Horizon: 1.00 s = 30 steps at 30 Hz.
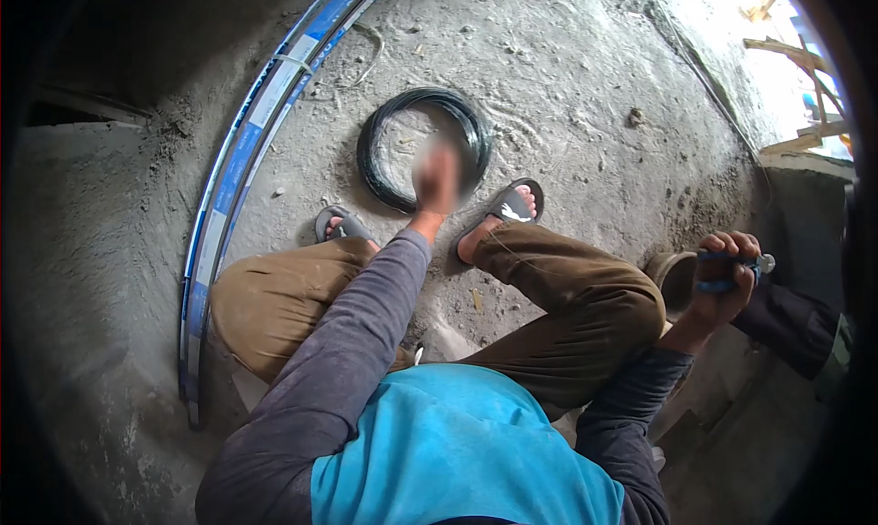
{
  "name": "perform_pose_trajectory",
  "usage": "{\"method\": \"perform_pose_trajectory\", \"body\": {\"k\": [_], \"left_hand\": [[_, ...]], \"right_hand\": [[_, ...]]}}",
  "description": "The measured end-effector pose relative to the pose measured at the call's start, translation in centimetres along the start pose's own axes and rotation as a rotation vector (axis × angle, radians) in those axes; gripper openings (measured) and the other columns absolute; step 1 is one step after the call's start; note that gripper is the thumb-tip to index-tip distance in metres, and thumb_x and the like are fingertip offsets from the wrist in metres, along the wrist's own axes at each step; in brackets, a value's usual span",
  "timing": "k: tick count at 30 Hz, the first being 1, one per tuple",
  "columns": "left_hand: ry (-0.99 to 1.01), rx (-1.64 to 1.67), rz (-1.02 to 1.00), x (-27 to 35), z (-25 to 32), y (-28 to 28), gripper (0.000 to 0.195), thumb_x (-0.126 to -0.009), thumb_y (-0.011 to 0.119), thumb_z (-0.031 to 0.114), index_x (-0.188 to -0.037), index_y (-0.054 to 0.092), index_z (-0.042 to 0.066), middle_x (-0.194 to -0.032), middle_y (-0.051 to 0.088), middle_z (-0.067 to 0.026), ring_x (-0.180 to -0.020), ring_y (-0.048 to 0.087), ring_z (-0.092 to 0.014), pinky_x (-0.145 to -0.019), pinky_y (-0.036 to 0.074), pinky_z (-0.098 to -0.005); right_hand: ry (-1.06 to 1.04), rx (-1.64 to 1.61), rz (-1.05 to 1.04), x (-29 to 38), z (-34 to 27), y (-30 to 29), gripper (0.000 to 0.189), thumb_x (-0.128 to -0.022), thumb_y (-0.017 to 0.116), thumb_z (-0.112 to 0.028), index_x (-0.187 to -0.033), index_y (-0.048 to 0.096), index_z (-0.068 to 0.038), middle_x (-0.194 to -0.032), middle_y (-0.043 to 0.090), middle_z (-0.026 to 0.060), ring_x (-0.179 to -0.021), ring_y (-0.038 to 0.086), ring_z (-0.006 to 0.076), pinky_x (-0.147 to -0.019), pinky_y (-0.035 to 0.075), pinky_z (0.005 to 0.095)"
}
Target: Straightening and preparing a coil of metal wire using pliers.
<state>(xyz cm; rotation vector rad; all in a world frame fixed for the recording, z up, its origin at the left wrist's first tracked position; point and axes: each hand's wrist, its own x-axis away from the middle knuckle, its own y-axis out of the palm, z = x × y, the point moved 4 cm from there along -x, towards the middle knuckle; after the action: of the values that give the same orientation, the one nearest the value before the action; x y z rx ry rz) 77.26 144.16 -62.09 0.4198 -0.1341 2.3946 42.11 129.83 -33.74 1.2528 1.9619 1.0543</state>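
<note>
A coil of dark wire (374,161) lies on the dusty concrete floor between and ahead of my feet. My left hand (437,175) reaches over the coil's near right side. Blur covers that hand, so its fingers, and whether they grip any wire, cannot be made out. Out to the right, my right hand (726,278) is raised beside my knee. Its fingers wrap around the blue handles of pliers (717,286), whose metal head sticks out on the right. A thin loose strand of wire (511,250) runs across my right trouser leg.
Long curved strips with blue printed film (236,158), tied together, run along the left. A round container (675,274) stands beside my right knee. Dark fabric (789,326), perhaps another person's clothing, is at the right. Wooden pieces (799,141) show at the bright opening, upper right.
</note>
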Motion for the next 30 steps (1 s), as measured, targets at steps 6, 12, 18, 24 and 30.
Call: {"method": "perform_pose_trajectory", "body": {"k": [6,12,18,24,30], "left_hand": [[-0.210,-0.191,-0.273,1.4,2.3,3.0,0.074,-0.082,0.044,0.072,-0.106,0.049,0.001,-0.092,0.065,-0.0112,-0.070,0.064,-0.014,-0.057,0.049,-0.0248],[-0.121,-0.124,0.093,-1.4,-0.6,-3.7,0.025,-0.085,0.066,0.023,-0.089,0.054,0.003,-0.070,0.060,-0.0058,-0.055,0.058,-0.013,-0.048,0.045,-0.0267],[-0.283,-0.417,0.450,-3.4,-8.7,-12.6,0.014,-0.083,0.065,0.014,-0.094,0.060,0.006,-0.065,0.060,-0.0067,-0.047,0.055,-0.016,-0.043,0.042,-0.0318],[-0.814,-0.341,0.328,-1.6,-8.0,-9.9,0.017,-0.084,0.063,0.016,-0.096,0.059,0.004,-0.067,0.060,-0.0090,-0.052,0.057,-0.017,-0.043,0.045,-0.0326],[-0.799,-0.214,0.480,-1.9,-9.0,-9.9,0.016,-0.079,0.069,0.009,-0.092,0.059,0.007,-0.085,0.062,-0.0059,-0.058,0.058,-0.018,-0.046,0.049,-0.0291]], "right_hand": [[0.022,-0.061,0.064,0.1,0.5,-1.1,0.039,-0.068,0.056,0.008,-0.101,0.050,-0.012,-0.096,0.054,-0.0006,-0.090,0.048,0.0156,-0.090,0.036,0.0387],[0.145,-0.037,0.320,0.1,2.9,-1.5,0.025,-0.071,0.052,0.006,-0.094,0.055,-0.004,-0.088,0.058,0.0068,-0.088,0.055,0.0229,-0.091,0.041,0.0428],[0.234,0.017,0.329,-0.5,4.3,-1.9,0.026,-0.070,0.052,0.007,-0.093,0.055,-0.003,-0.089,0.058,0.0077,-0.089,0.055,0.0233,-0.090,0.042,0.0429],[0.189,0.030,0.469,-0.4,2.7,-4.1,0.027,-0.069,0.052,0.009,-0.094,0.054,-0.002,-0.090,0.058,0.0081,-0.091,0.054,0.0238,-0.092,0.041,0.0443],[0.183,0.019,0.444,-0.6,1.6,-4.8,0.027,-0.070,0.053,0.008,-0.096,0.053,0.000,-0.094,0.057,0.0102,-0.094,0.053,0.0254,-0.094,0.041,0.0460]]}}
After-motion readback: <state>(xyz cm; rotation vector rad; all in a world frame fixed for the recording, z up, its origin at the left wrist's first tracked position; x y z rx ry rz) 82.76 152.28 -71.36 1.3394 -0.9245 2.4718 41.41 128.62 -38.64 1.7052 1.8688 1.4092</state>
